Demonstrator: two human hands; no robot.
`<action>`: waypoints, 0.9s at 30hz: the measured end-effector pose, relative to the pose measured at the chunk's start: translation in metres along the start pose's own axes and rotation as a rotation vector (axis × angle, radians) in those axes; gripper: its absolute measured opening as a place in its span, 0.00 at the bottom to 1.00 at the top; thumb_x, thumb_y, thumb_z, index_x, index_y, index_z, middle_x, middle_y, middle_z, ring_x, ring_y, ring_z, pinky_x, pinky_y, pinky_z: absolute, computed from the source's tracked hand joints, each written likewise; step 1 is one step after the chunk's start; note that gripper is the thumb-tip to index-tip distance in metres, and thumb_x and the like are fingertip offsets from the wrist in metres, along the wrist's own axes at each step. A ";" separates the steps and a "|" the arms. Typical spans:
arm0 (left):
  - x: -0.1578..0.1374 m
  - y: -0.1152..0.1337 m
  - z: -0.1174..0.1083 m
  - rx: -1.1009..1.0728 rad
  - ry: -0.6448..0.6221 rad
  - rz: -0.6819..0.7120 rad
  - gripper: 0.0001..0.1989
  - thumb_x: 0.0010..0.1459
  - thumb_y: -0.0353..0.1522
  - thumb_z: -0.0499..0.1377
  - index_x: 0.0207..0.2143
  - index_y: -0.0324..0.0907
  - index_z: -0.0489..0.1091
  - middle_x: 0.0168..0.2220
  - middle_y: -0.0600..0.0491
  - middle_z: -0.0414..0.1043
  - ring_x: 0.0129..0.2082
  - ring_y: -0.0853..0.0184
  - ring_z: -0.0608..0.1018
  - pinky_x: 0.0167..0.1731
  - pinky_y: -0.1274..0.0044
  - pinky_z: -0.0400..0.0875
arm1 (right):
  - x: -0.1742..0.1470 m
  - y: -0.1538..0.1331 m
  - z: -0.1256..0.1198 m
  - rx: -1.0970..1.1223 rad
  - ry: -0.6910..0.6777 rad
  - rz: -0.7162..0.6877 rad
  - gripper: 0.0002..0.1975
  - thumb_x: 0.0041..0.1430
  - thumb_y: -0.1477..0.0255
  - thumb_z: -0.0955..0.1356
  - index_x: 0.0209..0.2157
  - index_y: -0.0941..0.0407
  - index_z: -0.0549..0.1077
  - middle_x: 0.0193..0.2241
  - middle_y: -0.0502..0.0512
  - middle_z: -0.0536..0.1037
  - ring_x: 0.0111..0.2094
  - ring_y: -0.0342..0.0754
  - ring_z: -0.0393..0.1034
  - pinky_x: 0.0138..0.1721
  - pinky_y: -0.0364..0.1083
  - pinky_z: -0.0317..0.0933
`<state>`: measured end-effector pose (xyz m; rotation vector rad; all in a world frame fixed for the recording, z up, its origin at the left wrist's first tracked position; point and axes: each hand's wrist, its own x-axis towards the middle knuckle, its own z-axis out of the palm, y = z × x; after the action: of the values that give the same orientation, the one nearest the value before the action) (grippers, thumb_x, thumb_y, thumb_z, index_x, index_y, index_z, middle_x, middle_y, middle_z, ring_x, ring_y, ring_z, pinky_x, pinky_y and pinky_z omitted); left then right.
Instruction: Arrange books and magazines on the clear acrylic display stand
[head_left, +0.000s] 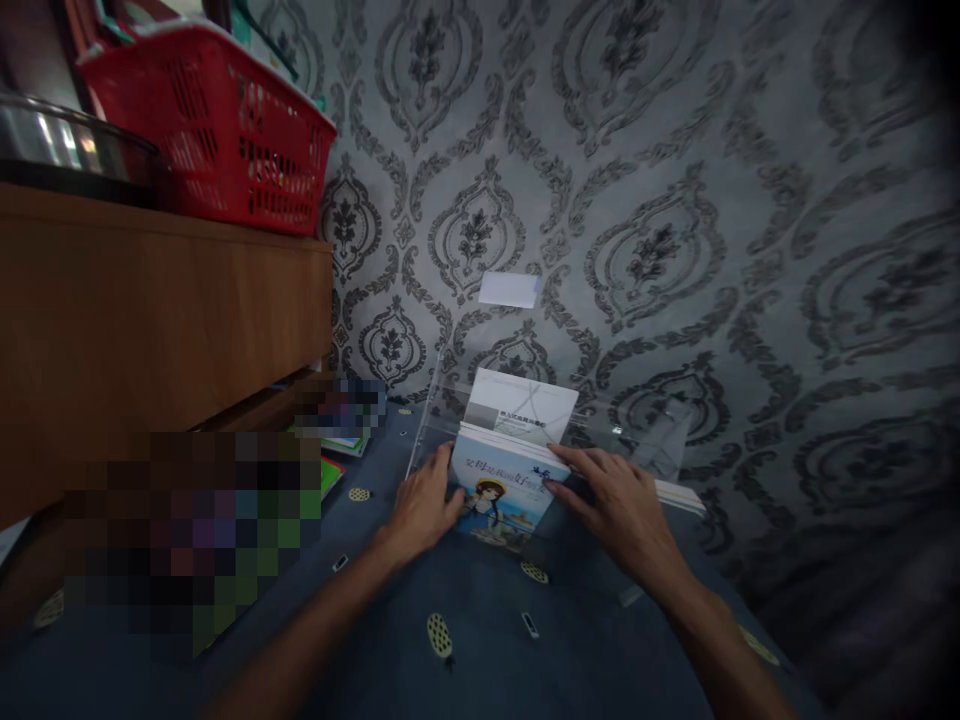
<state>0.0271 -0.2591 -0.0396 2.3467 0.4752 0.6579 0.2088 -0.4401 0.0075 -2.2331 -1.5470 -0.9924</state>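
While both hands flank the blue-covered book (514, 492), it stands nearly upright with its cover facing the wearer, close to the clear plastic holder (667, 445); whether its lower edge sits inside, I can't tell. The left hand (424, 500) is pressed to the left edge, thumb toward the front, and the right hand (611, 500) pinches the upper right corner, so the hands are apart with the book gripped between them. Here's the danger: the right-hand hold is high and near the corner, so if the left lets go early, the book could swivel or tip forward onto the dark tablecloth (480, 680). Behind it, the white-and-grey book (525, 400) pokes up taller; a backward shove might catch its cover or push it over. And those transparent walls are hard to see in this dim light, so a lower corner could snag on one and bend pages.
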 end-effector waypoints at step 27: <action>0.018 -0.161 -0.179 0.741 -0.122 -0.226 0.23 0.66 0.40 0.51 0.60 0.40 0.63 0.60 0.41 0.66 0.62 0.55 0.65 0.60 0.64 0.59 | -0.049 -0.190 0.062 0.685 0.125 -0.336 0.10 0.67 0.73 0.63 0.41 0.52 0.76 0.43 0.59 0.81 0.43 0.51 0.78 0.47 0.50 0.72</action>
<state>-0.0858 -0.0466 -0.0222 2.9207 1.0494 0.2413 0.0522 -0.3643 -0.1030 -1.4529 -1.8753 -0.5322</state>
